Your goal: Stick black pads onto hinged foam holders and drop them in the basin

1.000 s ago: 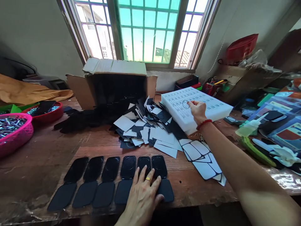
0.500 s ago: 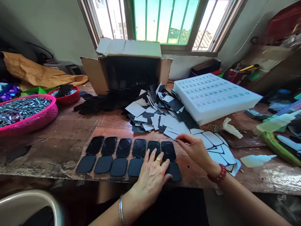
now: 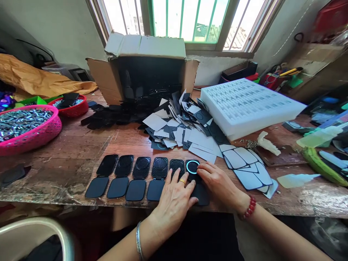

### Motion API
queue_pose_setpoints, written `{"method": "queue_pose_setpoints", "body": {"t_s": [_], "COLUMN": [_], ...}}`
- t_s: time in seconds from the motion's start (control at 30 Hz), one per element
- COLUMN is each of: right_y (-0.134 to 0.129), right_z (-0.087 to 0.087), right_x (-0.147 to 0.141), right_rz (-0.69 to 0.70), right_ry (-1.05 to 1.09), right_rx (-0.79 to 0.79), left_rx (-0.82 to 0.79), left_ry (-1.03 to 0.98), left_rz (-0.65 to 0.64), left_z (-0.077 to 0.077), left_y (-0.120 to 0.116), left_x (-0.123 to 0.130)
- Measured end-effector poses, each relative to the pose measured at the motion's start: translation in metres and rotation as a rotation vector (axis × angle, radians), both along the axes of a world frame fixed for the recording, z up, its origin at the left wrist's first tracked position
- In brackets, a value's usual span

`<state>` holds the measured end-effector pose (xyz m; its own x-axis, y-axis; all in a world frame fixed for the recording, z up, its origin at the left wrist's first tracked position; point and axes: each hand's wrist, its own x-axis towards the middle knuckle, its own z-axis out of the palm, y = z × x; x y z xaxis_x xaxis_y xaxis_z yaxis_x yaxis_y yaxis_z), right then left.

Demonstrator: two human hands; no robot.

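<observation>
Several hinged black plastic cases (image 3: 136, 190) lie unfolded in a row along the table's front edge, ridged halves at the back and smooth halves in front. A thin, pale metal ring (image 3: 193, 167) lies on the ridged half of the rightmost case (image 3: 193, 177). My right hand (image 3: 214, 181) has its fingers bent together at the ring's right edge; the fingertips are partly hidden. My left hand (image 3: 176, 199), wearing a gold ring, rests with fingers spread over the two rightmost cases, partly covering them, and holds nothing.
A pile of black and white cards (image 3: 187, 127) lies behind the cases, before an open carton (image 3: 100, 78). A white foam tray (image 3: 244, 116) stands right, near white rounded pieces (image 3: 250, 168). Left is a pink basket (image 3: 32, 139) of metal parts; a bin (image 3: 61, 232) stands below.
My right hand has come down and closer to the rightmost case, and the ring now lies flat on its ridged half. My left hand stays spread on the cases. The view has shifted slightly.
</observation>
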<state>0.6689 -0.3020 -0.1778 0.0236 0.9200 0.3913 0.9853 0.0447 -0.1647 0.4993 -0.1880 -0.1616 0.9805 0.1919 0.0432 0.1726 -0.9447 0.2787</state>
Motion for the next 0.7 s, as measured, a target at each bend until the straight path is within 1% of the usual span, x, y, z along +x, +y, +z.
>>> {"method": "queue_pose_setpoints", "body": {"t_s": [0.1,0.23,0.37,0.43,0.5,0.57,0.63,0.7], "right_y": [0.002,0.001,0.002,0.005,0.011,0.018,0.024,0.027], "right_z": [0.003,0.008,0.016,0.02,0.026,0.037,0.055,0.077], "right_x": [-0.001,0.004,0.019,0.03,0.046,0.068,0.101,0.14], "right_rz": [-0.015,-0.02,-0.08,-0.111,-0.163,-0.26,-0.403,-0.573], "right_ry": [-0.035,0.017,0.157,0.189,0.183,0.164,0.14,0.111], "right_rx": [-0.043,-0.091,-0.008,0.028,0.037,0.051,0.092,0.151], "left_rx": [-0.004,-0.001,0.015,0.023,0.03,0.033,0.036,0.043], "left_ry": [-0.001,-0.008,-0.036,-0.051,-0.07,-0.099,-0.143,-0.198], "left_rz": [0.004,0.004,-0.004,-0.013,-0.031,-0.051,-0.06,-0.068], "left_z": [-0.001,-0.003,-0.007,-0.009,-0.012,-0.018,-0.025,-0.032], "left_y": [0.0,0.0,0.001,0.001,0.003,0.005,0.006,0.008], "left_x": [0.0,-0.001,-0.001,-0.001,-0.001,-0.002,-0.004,-0.006]}}
